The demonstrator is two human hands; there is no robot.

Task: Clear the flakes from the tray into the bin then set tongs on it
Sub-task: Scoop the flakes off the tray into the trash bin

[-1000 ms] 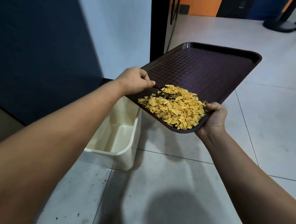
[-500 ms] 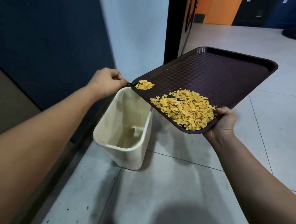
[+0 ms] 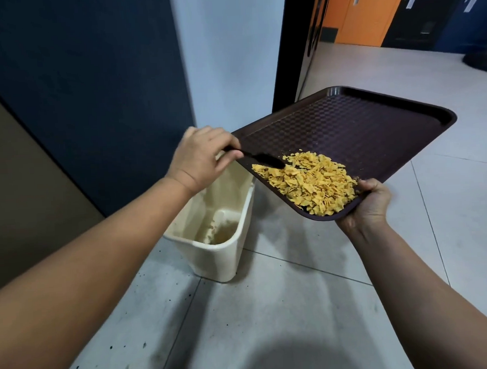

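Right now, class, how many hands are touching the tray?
1. The right hand holds the tray at its near corner; the left hand grips a dark tool instead.

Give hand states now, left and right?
Left hand: closed, gripping the black tool.
Right hand: closed, holding the tray corner.

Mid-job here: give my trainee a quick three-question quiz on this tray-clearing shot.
1. True or false: the flakes are piled at the tray's far corner.
2. Which hand holds the black tongs? A left hand B right hand
3. What stands below the tray's lowered left edge?

Key: 1 false, they lie at the near corner by the right hand. 2 A. 3 the cream bin.
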